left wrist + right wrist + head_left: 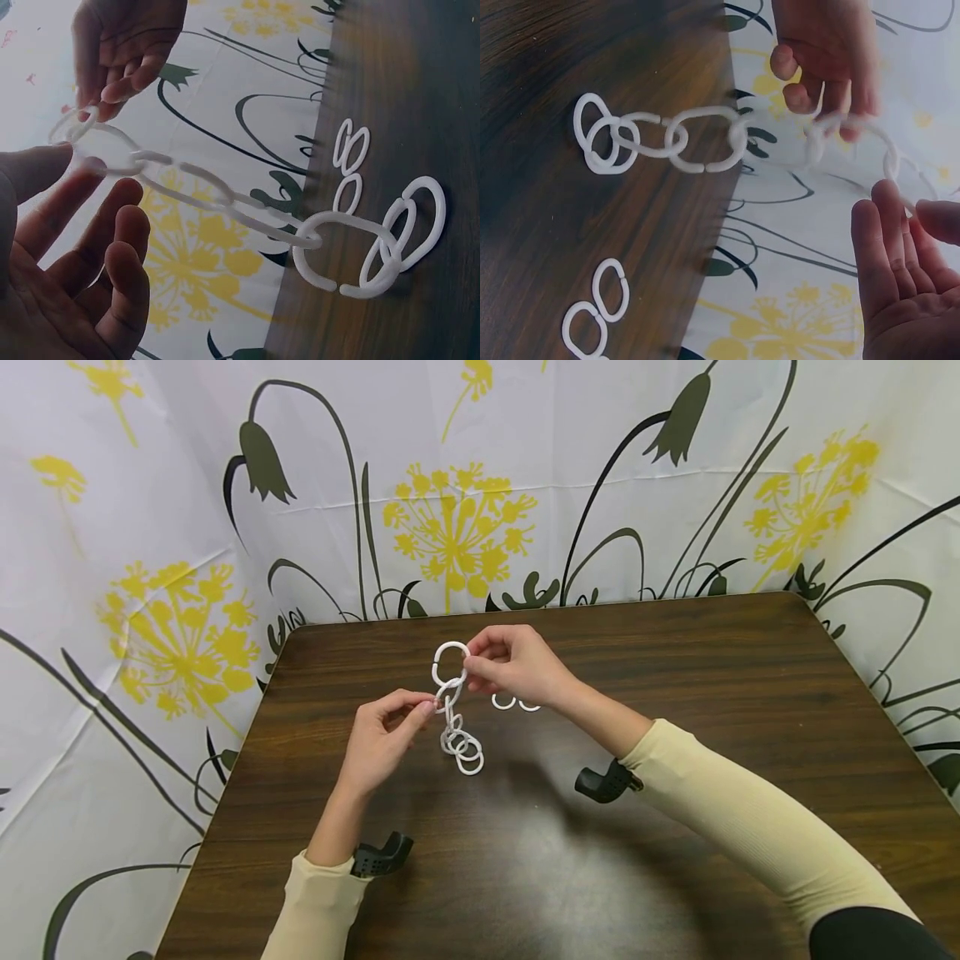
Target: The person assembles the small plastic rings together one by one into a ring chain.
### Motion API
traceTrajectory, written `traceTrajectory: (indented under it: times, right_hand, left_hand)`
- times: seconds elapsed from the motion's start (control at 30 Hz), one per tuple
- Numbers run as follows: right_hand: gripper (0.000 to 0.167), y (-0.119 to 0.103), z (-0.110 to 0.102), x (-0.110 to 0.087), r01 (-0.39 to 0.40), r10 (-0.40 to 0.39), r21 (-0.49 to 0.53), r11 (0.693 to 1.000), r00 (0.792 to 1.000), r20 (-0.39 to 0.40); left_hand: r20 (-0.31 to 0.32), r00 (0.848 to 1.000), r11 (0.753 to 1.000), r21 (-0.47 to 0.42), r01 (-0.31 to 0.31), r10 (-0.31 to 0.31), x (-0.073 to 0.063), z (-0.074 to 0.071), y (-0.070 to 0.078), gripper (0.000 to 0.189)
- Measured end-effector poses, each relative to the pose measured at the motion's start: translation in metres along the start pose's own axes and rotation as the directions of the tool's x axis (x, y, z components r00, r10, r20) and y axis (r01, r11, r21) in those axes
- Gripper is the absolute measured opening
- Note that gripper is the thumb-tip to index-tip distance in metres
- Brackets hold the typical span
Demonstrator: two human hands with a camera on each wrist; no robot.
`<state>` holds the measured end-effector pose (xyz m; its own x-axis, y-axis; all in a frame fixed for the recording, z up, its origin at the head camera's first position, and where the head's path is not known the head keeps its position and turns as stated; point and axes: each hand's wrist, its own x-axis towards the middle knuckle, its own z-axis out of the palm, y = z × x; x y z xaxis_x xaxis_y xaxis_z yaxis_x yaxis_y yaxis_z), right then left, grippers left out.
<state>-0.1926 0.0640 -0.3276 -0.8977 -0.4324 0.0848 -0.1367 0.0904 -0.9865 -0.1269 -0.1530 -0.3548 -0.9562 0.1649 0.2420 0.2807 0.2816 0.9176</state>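
Over the tabletop [712,677], toward 11 o'clock from its middle, a chain of white links [452,734] runs between two hands and downward. Blur softens its middle links in the right wrist view, and overlap muddles the lower ones in the head view; whether the lowest links touch the wood is hard to tell. Seven joined links seem countable across the wrist views. Three loose white links [355,151] lie at the chain's 3 o'clock in the head view, partly covered there by the right hand [521,667]; the right wrist view shows two, with a third cut off at the bottom edge. That hand, nearly closed, pinches the top link between thumb and fingers; the left hand [378,735], at the chain's 8 o'clock, pinches the next between thumb and forefinger. The chain's long axis points from 12 o'clock down to between 5 and 6, bunching at the lower end.
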Motion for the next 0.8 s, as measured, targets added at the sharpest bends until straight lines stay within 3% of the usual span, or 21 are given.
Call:
traceTrajectory:
  times: [0.27, 0.53, 0.67, 0.8]
  right_hand:
    - [0.007, 0.001, 0.002, -0.002, 0.014, -0.013, -0.029, 0.999, 0.999, 0.050]
    - [0.008, 0.003, 0.001, -0.003, 0.025, -0.017, -0.073, 0.997, 0.995, 0.100]
    - [0.010, 0.007, -0.003, -0.003, 0.026, -0.015, -0.090, 0.996, 0.992, 0.126]
    - [0.011, 0.014, -0.012, -0.003, 0.033, -0.010, -0.174, 0.984, 0.991, 0.133]
  left_hand:
    - [-0.072, 0.997, 0.998, -0.060, -0.030, 0.026, 0.007, 0.005, 0.004, 0.020]
    - [-0.136, 0.989, 0.983, -0.170, -0.072, 0.049, 0.012, 0.011, -0.021, 0.012]
    - [-0.147, 0.987, 0.978, -0.187, -0.089, 0.062, 0.013, 0.012, -0.024, 0.012]
    - [-0.150, 0.987, 0.977, -0.191, -0.094, 0.065, 0.013, 0.012, -0.024, 0.013]
